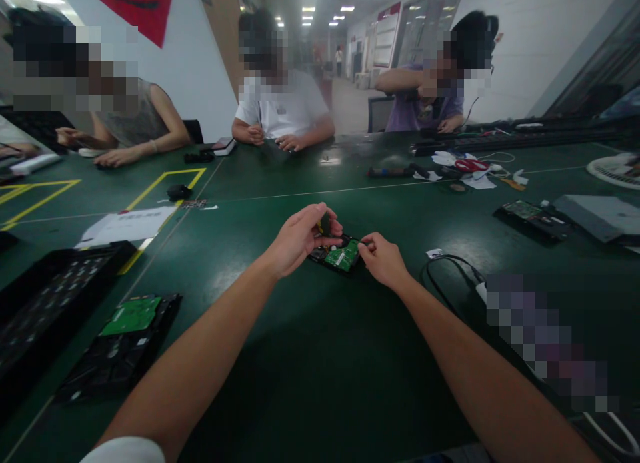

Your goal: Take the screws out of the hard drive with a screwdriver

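A black unit with a green board (344,257) lies on the dark green surface (320,363) between both hands. At its 10 o'clock, the left hand (299,240) pinches a small dark piece (325,223) in its grip. At 3 o'clock, the right hand's (385,258) grip is pressed together by the unit's edge; I cannot tell what it pinches. A black tray (65,289) sits toward 9 o'clock.

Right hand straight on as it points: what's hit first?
The right hand likely meets the small green-topped device first, close ahead; depth is unclear, and they may already touch.
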`<state>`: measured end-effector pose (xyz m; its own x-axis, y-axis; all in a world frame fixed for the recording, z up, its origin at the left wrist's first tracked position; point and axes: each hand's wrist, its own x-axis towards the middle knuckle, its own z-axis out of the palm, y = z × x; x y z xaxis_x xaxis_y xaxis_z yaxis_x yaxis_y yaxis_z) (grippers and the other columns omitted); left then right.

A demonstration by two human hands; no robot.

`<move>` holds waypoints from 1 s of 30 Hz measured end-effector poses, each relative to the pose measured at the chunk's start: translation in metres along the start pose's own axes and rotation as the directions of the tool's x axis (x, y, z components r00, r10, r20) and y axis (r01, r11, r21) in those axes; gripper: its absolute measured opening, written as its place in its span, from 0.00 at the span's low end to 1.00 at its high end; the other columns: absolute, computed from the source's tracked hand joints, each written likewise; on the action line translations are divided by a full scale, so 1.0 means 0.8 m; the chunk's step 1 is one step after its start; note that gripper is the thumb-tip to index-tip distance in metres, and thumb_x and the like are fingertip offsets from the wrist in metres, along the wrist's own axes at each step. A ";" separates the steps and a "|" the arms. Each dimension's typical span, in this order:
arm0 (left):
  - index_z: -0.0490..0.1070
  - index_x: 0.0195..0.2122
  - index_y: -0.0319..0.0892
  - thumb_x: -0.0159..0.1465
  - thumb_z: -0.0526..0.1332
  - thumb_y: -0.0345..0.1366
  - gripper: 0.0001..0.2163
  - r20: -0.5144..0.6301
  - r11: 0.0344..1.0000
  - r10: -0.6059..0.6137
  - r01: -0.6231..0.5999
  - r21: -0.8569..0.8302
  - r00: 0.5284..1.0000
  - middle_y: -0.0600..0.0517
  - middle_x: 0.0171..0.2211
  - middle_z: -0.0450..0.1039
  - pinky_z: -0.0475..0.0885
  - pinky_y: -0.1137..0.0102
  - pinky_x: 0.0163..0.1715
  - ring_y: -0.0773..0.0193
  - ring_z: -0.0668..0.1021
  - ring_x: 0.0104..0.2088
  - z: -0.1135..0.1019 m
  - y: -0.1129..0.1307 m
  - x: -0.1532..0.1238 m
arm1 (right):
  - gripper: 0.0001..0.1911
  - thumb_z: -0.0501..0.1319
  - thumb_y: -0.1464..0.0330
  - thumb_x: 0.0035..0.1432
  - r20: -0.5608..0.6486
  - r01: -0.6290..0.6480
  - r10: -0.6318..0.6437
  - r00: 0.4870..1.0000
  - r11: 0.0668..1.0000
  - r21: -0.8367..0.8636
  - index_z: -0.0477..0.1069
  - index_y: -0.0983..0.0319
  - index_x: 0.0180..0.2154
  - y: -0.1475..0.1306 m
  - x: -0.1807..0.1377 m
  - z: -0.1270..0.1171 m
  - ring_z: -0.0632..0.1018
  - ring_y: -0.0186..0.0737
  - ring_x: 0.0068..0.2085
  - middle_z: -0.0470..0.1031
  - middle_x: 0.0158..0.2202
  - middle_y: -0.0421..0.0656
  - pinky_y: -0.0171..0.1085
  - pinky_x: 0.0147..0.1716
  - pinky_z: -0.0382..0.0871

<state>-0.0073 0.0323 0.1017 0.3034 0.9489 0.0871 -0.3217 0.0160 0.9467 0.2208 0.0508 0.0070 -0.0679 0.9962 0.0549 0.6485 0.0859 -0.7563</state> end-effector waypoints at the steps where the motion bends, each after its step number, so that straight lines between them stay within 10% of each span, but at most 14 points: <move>1: 0.75 0.41 0.40 0.67 0.65 0.49 0.15 0.011 1.000 0.005 -0.005 0.022 1.000 0.47 0.38 0.76 0.81 0.61 0.45 0.58 0.80 0.42 0.000 0.000 0.000 | 0.08 0.61 0.64 0.70 -0.003 0.001 -0.001 1.000 1.000 0.001 0.72 0.58 0.48 0.000 0.000 0.000 0.81 0.38 0.31 0.82 0.35 0.42 0.36 0.31 0.71; 11: 0.81 0.41 0.39 0.64 0.68 0.49 0.16 -0.027 0.975 0.025 -0.019 0.223 0.999 0.44 0.45 0.77 0.75 0.71 0.32 0.59 0.76 0.44 -0.003 0.017 -0.006 | 0.08 0.61 0.64 0.70 -0.011 0.030 -0.031 0.999 0.999 -0.022 0.73 0.59 0.48 0.004 0.003 0.002 0.81 0.38 0.30 0.82 0.34 0.41 0.36 0.31 0.70; 30: 0.75 0.44 0.39 0.69 0.65 0.45 0.13 -0.027 0.999 0.044 -0.044 -0.001 0.999 0.45 0.41 0.78 0.82 0.63 0.43 0.56 0.83 0.46 -0.012 -0.005 0.006 | 0.09 0.60 0.63 0.70 -0.018 0.046 -0.046 0.999 0.999 -0.028 0.73 0.59 0.48 0.005 0.002 0.001 0.81 0.39 0.31 0.82 0.35 0.42 0.37 0.32 0.70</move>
<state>-0.0134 0.0394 0.0953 0.2644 0.9569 0.1202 -0.3353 -0.0257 0.9418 0.2228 0.0528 0.0034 -0.0840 0.9912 0.1018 0.6655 0.1319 -0.7346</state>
